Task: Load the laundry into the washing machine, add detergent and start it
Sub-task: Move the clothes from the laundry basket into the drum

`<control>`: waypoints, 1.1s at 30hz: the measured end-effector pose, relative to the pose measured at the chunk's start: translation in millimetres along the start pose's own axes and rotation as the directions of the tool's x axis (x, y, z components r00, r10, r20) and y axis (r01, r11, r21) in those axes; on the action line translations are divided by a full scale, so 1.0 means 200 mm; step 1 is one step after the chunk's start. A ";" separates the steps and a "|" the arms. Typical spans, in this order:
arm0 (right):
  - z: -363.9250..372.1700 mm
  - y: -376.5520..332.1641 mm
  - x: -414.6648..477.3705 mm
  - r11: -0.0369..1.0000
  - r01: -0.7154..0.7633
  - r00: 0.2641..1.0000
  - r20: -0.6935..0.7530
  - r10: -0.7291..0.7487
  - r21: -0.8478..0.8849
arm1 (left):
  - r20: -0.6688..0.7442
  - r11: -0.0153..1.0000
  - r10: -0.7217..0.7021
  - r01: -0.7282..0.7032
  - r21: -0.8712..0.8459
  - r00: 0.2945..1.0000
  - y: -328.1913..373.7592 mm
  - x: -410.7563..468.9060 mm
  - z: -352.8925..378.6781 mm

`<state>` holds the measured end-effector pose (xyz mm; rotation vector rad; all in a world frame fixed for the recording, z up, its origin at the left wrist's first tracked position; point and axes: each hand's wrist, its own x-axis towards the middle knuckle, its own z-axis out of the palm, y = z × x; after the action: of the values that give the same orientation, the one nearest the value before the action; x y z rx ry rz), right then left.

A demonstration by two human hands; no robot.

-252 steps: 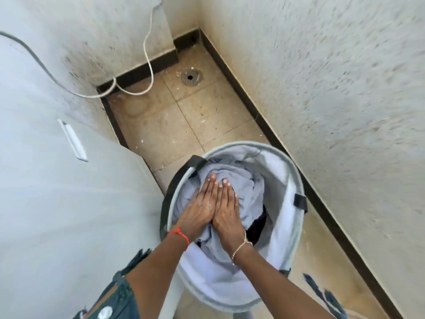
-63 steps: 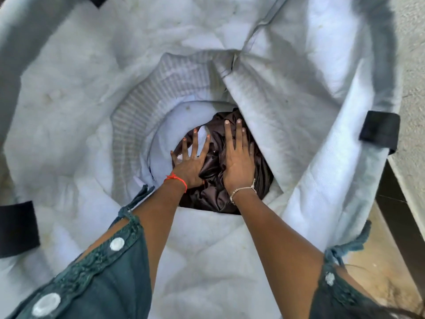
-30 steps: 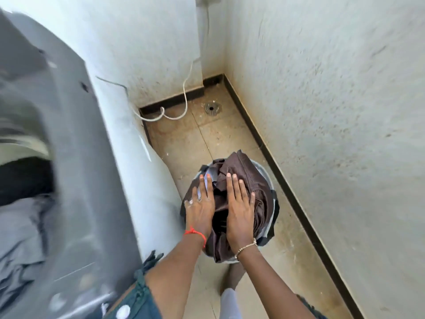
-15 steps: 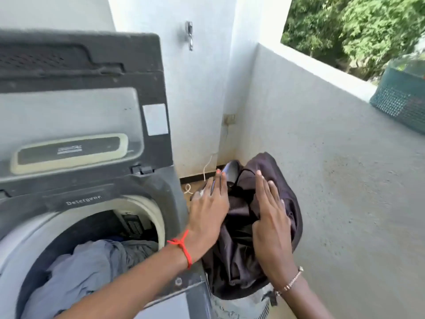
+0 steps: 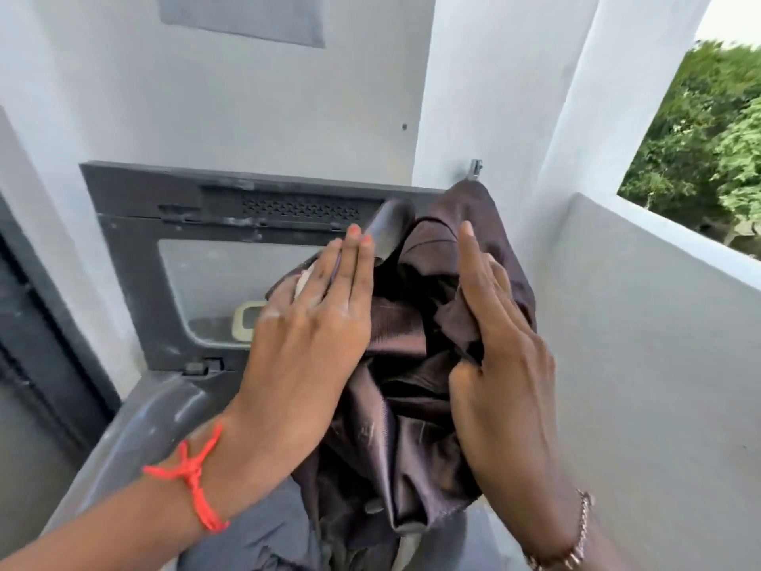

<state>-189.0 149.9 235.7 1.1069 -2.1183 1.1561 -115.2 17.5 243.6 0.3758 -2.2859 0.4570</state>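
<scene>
Dark brown garment (image 5: 395,405), a limp, faintly glossy bundle, hangs squeezed between the left hand (image 5: 304,348) and right hand (image 5: 502,372), each grip flat-fingered rather than clenched, above the washing machine (image 5: 156,418) rim, before its raised lid (image 5: 164,224). It looks light and probably slippery, so fingers curled into the folds would likely hold it better.

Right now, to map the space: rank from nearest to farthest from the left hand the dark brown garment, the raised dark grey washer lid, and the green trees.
1. The dark brown garment, pressed by the left hand itself.
2. The raised dark grey washer lid, just behind it.
3. The green trees, outside, far right.
</scene>
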 end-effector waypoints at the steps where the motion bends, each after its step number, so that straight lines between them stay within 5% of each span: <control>1: 0.09 -0.02 -0.03 1.000 -0.008 0.999 0.046 0.007 0.018 | 0.048 1.000 -0.020 0.019 0.021 0.999 -0.04 -0.08 0.04; 8: 0.69 0.00 -0.47 0.998 -0.046 0.922 0.385 0.029 0.036 | 0.379 0.989 -0.134 0.147 -0.004 0.915 -0.16 -0.72 0.49; 17: 1.28 0.22 -0.87 0.974 -0.216 0.701 0.705 0.110 0.062 | 0.763 0.981 -0.184 0.164 0.103 0.620 -0.20 -1.22 1.00; 20: 1.40 0.29 -0.90 0.963 -0.266 0.583 0.801 0.134 0.033 | 0.875 0.980 -0.190 0.137 0.143 0.445 -0.20 -1.26 1.09; 23: 1.50 0.38 -0.92 0.959 -0.284 0.488 0.863 0.133 0.013 | 0.894 0.986 -0.165 0.056 0.156 0.417 -0.19 -1.27 1.18; 28: 1.59 0.59 -0.96 0.954 -0.146 0.324 0.898 0.298 -0.264 | 0.920 0.990 -0.139 0.026 0.139 0.366 -0.15 -1.33 1.34; 32: 1.61 0.69 -1.02 0.921 0.006 0.182 0.906 0.382 -0.389 | 0.991 0.976 -0.111 0.196 0.094 0.074 -0.09 -1.39 1.34; 33: 1.62 0.71 -1.04 0.914 0.032 0.157 0.905 0.394 -0.404 | 0.977 0.962 -0.160 0.245 0.122 0.142 -0.08 -1.44 1.38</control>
<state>-201.2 7.6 -149.3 1.7086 -3.3321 -0.1756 -89.4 -80.3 -143.3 1.2643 -3.4350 -0.1512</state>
